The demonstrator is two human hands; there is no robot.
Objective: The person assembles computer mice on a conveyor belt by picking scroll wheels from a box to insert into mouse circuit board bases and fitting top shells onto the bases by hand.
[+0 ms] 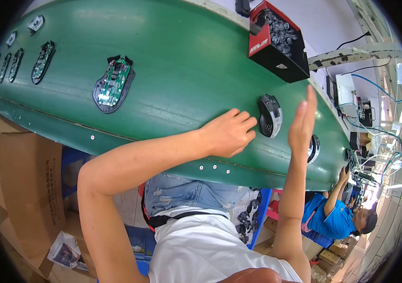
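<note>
On the green work surface, a black computer mouse with grey side trim (270, 116) lies between my two hands, touched by neither. Just left of it is my left hand (229, 133), its fingers curled in and closed; the palm side is hidden, so I cannot see whether anything is in it. My right hand (303, 122) is raised to the right of the mouse, open, its fingers stretched out straight and nothing in them. Left of my left hand lies an opened mouse base with a green circuit board (114, 86).
Several more mouse bases with boards, one of them here (43, 62), sit at the far left. A red and black box (282, 45) of small greyish parts stands at the far edge. Another mouse (313, 148) lies beyond my right wrist. A co-worker in blue (335, 214) works at right.
</note>
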